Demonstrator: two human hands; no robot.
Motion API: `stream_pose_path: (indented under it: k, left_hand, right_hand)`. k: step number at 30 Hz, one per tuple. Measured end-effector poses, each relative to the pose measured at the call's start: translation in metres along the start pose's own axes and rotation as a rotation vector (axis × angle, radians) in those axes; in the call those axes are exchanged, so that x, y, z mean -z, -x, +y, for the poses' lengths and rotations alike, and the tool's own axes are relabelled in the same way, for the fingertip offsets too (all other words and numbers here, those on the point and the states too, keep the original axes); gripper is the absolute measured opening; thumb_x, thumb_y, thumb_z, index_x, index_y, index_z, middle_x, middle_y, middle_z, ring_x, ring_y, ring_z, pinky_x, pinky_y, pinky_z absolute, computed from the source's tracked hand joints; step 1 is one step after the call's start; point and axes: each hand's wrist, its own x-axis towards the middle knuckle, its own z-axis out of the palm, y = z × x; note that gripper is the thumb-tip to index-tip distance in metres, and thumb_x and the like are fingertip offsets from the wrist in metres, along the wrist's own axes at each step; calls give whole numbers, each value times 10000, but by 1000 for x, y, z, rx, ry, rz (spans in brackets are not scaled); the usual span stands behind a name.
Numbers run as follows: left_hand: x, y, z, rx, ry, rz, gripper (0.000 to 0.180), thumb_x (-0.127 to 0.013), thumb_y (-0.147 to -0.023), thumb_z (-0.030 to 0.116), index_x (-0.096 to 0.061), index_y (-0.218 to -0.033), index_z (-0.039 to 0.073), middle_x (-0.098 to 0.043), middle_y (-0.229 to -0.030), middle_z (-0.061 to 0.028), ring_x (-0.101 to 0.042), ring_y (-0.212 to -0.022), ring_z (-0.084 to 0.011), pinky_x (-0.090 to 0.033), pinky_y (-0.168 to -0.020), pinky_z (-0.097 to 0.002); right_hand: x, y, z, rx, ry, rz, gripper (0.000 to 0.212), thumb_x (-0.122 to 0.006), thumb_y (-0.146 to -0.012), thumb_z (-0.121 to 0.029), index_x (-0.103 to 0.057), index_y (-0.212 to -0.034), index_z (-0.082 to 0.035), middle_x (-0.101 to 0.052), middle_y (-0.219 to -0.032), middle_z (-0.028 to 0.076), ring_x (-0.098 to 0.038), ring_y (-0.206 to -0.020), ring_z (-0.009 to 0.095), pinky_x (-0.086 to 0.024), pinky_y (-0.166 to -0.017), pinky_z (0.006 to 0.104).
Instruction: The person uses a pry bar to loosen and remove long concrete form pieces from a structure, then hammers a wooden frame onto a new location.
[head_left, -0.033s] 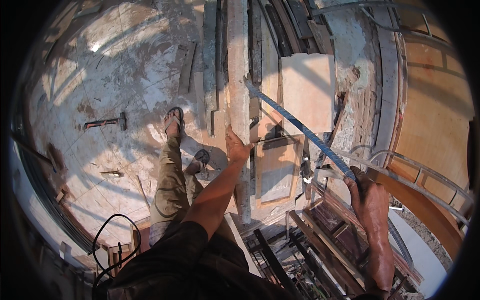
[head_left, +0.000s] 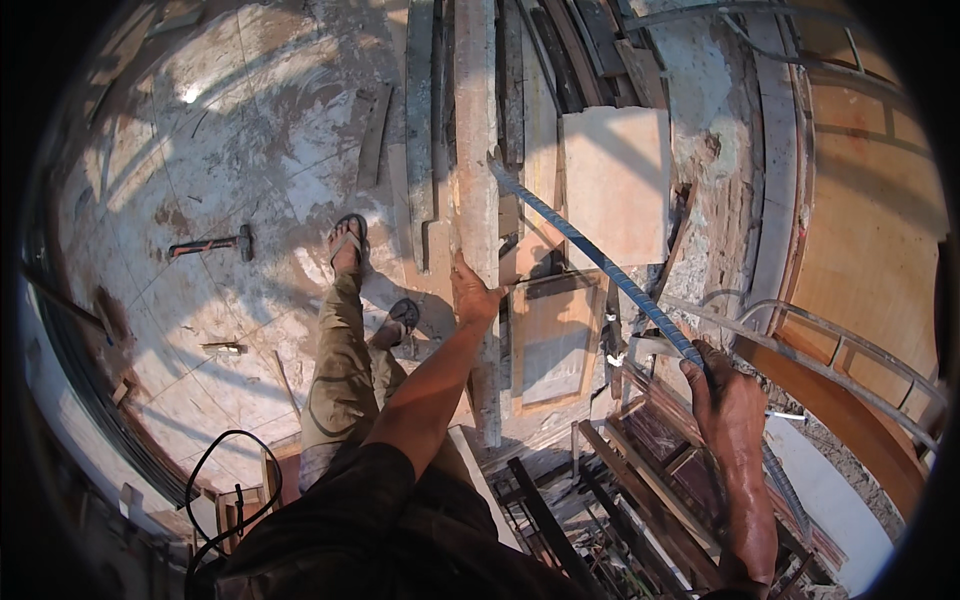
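A long blue crowbar (head_left: pixel 590 248) with a ribbed shaft slants across the view, its far tip against the right edge of a pale, weathered wooden beam (head_left: pixel 477 120). My right hand (head_left: pixel 728 395) is closed round the crowbar's near part. My left hand (head_left: pixel 475 292) lies across the beam, thumb over the right edge and fingers toward the left edge, gripping it. Under the crowbar lie a pale square board (head_left: pixel 617 180) and a wood-framed panel (head_left: pixel 558 345).
A hammer (head_left: pixel 212 245) lies on the dusty tiled floor (head_left: pixel 240 330) to the left, beyond my sandalled feet. Loose planks (head_left: pixel 590 50) are stacked at the far side. Scrap timber (head_left: pixel 650 480) piles up near me. Metal rails (head_left: pixel 830 375) and a large wooden panel (head_left: pixel 865 190) stand at the right.
My right hand has shifted slightly down and to the left, and the crowbar's near end has swung with it. My left hand and the beam look unmoved.
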Motion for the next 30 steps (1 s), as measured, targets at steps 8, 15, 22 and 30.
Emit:
stream_pose_path:
  k: [8, 15, 22, 30]
  left_hand:
    - [8, 2, 11, -46, 84, -93, 1317, -927, -696, 78, 27, -1603, 114, -349, -1424, -325, -425, -1360, -508, -372, -1170, -518]
    - [13, -8, -19, -184, 57, -19, 1295, -931, -697, 72, -1, -1598, 94, -349, -1446, -341, -434, -1365, -513, -402, -1143, -510]
    - [3, -19, -36, -330, 125, -78, 1336, -954, -685, 84, 28, -1590, 54, -304, -1478, -366, -378, -1391, -494, -347, -1171, -501]
    - [20, -36, -51, -426, 214, -144, 1364, -958, -680, 86, 71, -1570, -19, -227, -1527, -353, -276, -1450, -450, -268, -1224, -469]
  right_hand:
    - [-275, 52, -11, -206, -636, 31, 305, -673, -996, -370, -718, -1192, -141, -732, -843, 169, -749, -790, 305, -548, -694, 415]
    - [-388, 54, -62, -212, -883, 148, 323, -667, -996, -343, -671, -1177, -76, -732, -900, 195, -729, -823, 387, -564, -723, 445]
    - [-526, -19, -66, -115, -793, 145, 294, -651, -985, -341, -633, -1100, -71, -698, -814, 251, -695, -773, 481, -541, -676, 528]
    - [-547, -73, -72, -163, -943, 75, 420, -736, -907, -389, -667, -788, 8, -685, -750, 240, -699, -768, 451, -507, -668, 490]
